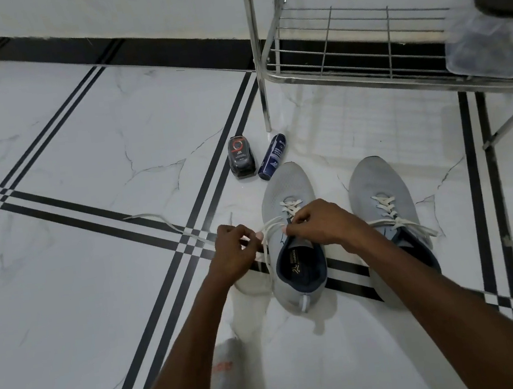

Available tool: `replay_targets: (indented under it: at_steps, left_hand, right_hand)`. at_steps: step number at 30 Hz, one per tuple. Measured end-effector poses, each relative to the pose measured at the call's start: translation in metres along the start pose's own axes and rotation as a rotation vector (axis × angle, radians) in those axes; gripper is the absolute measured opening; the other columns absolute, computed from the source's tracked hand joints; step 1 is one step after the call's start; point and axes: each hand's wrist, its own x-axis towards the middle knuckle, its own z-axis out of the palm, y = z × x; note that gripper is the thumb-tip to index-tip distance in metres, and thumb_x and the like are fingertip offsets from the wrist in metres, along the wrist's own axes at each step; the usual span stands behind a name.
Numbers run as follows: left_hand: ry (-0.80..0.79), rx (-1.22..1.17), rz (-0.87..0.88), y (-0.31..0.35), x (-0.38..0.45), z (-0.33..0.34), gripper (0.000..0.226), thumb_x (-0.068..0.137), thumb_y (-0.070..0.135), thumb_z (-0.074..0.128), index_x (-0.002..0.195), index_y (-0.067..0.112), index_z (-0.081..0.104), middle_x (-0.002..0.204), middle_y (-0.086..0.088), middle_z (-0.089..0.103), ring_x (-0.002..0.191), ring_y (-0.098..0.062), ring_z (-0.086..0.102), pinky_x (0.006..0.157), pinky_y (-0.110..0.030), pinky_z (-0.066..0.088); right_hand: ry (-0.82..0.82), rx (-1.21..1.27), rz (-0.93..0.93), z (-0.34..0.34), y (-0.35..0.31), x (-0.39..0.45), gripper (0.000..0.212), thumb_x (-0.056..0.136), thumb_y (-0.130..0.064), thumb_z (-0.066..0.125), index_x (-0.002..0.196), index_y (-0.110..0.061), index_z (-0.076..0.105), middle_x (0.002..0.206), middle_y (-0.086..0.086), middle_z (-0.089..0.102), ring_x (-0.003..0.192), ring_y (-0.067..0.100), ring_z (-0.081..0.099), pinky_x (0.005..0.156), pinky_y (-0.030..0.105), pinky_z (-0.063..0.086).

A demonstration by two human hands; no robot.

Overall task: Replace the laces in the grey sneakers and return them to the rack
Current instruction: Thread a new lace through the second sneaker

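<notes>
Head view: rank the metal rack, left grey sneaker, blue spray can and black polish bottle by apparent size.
1. metal rack, cropped
2. left grey sneaker
3-4. blue spray can and black polish bottle: too similar to rank.

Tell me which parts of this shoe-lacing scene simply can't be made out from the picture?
Head view only:
- Lace ends: each hand's grip hides them, left hand and right hand.
- Right sneaker: heel hidden behind the right forearm.
- Bottle and black container: label print too small.
- Clear box on the rack: blurred, cut off by the right edge.
</notes>
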Motion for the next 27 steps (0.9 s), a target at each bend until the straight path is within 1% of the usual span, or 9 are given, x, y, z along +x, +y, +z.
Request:
replay_targets:
  at_steps: [2, 4, 8, 11, 16, 19, 23, 25, 27]
  left_hand:
    - [0.015, -0.069, -0.047, 0.006, -0.004, -0.010, 0.030, 0.096, 0.053, 0.058, 0.083, 0.028, 0.069, 0.113, 0.003, 0.056, 0.117, -0.018, 0.051, 0.103, -0.037, 0.042]
    - [0.047, -0.133, -0.031, 0.016, -0.010, -0.026, 0.036, 0.095, 0.056, 0.051, 0.078, 0.028, 0.065, 0.100, 0.012, 0.059, 0.115, -0.023, 0.053, 0.105, -0.053, 0.039]
    - [0.028, -0.101, 0.135, 0.045, -0.023, -0.051, 0.034, 0.096, 0.045, 0.038, 0.071, 0.029, 0.054, 0.075, 0.013, 0.057, 0.094, -0.017, 0.050, 0.093, -0.048, 0.035]
    - [0.046, -0.155, 0.170, 0.043, -0.022, -0.062, 0.037, 0.103, 0.035, 0.041, 0.070, 0.021, 0.050, 0.074, 0.003, 0.055, 0.079, -0.015, 0.051, 0.083, -0.040, 0.039]
    - [0.096, -0.178, 0.115, 0.016, -0.022, -0.079, 0.036, 0.104, 0.037, 0.042, 0.075, 0.020, 0.054, 0.073, 0.001, 0.057, 0.071, -0.008, 0.052, 0.078, -0.036, 0.040]
    - [0.151, -0.049, 0.105, 0.021, -0.025, -0.069, 0.036, 0.106, 0.041, 0.045, 0.079, 0.024, 0.061, 0.079, -0.003, 0.064, 0.075, -0.003, 0.056, 0.088, -0.038, 0.040]
    - [0.121, -0.008, 0.096, 0.034, -0.018, -0.063, 0.035, 0.101, 0.050, 0.043, 0.077, 0.034, 0.064, 0.074, 0.011, 0.065, 0.079, -0.002, 0.057, 0.104, -0.055, 0.041]
    - [0.114, -0.013, 0.082, 0.035, -0.018, -0.067, 0.036, 0.100, 0.051, 0.042, 0.077, 0.034, 0.065, 0.075, 0.011, 0.065, 0.077, 0.000, 0.056, 0.106, -0.060, 0.039]
    - [0.140, -0.016, 0.072, 0.032, -0.022, -0.072, 0.037, 0.104, 0.047, 0.043, 0.080, 0.028, 0.065, 0.083, 0.000, 0.067, 0.080, 0.001, 0.057, 0.109, -0.058, 0.037]
  right_hand:
    - [0.105, -0.082, -0.045, -0.008, -0.005, 0.000, 0.026, 0.090, -0.037, 0.069, 0.093, -0.013, 0.080, 0.096, 0.004, 0.074, 0.091, 0.020, 0.067, 0.071, 0.029, 0.047]
    - [0.294, -0.086, -0.162, -0.015, -0.014, 0.002, 0.023, 0.091, -0.037, 0.071, 0.100, -0.016, 0.077, 0.095, 0.001, 0.067, 0.087, 0.017, 0.063, 0.070, 0.025, 0.040]
    - [0.002, -0.042, -0.319, -0.006, -0.040, 0.011, 0.033, 0.097, -0.036, 0.065, 0.129, -0.028, 0.065, 0.100, 0.000, 0.069, 0.081, 0.008, 0.060, 0.075, 0.025, 0.044]
    - [-0.184, -0.213, -0.328, 0.003, -0.043, 0.018, 0.023, 0.101, -0.030, 0.056, 0.112, -0.024, 0.075, 0.099, -0.003, 0.071, 0.091, 0.016, 0.065, 0.082, 0.030, 0.050]
    - [0.470, 0.140, -0.084, -0.006, -0.017, 0.041, 0.029, 0.098, -0.020, 0.051, 0.124, -0.014, 0.062, 0.111, 0.013, 0.070, 0.104, 0.032, 0.066, 0.089, 0.036, 0.053]
    - [0.189, 0.143, -0.197, 0.004, -0.027, 0.038, 0.056, 0.094, -0.030, 0.063, 0.147, -0.027, 0.043, 0.108, 0.007, 0.073, 0.102, 0.023, 0.068, 0.086, 0.033, 0.055]
    - [-0.180, -0.018, -0.348, 0.021, -0.050, 0.023, 0.017, 0.102, -0.029, 0.056, 0.111, -0.020, 0.067, 0.077, -0.001, 0.076, 0.060, 0.003, 0.067, 0.063, 0.022, 0.051]
    - [-0.099, -0.023, -0.312, 0.019, -0.046, 0.029, 0.020, 0.101, -0.019, 0.052, 0.099, -0.017, 0.071, 0.076, 0.001, 0.076, 0.062, 0.005, 0.068, 0.068, 0.026, 0.053]
    - [0.224, 0.072, -0.214, 0.009, -0.037, 0.038, 0.023, 0.100, -0.012, 0.050, 0.107, -0.016, 0.071, 0.090, 0.007, 0.075, 0.079, 0.017, 0.072, 0.077, 0.029, 0.054]
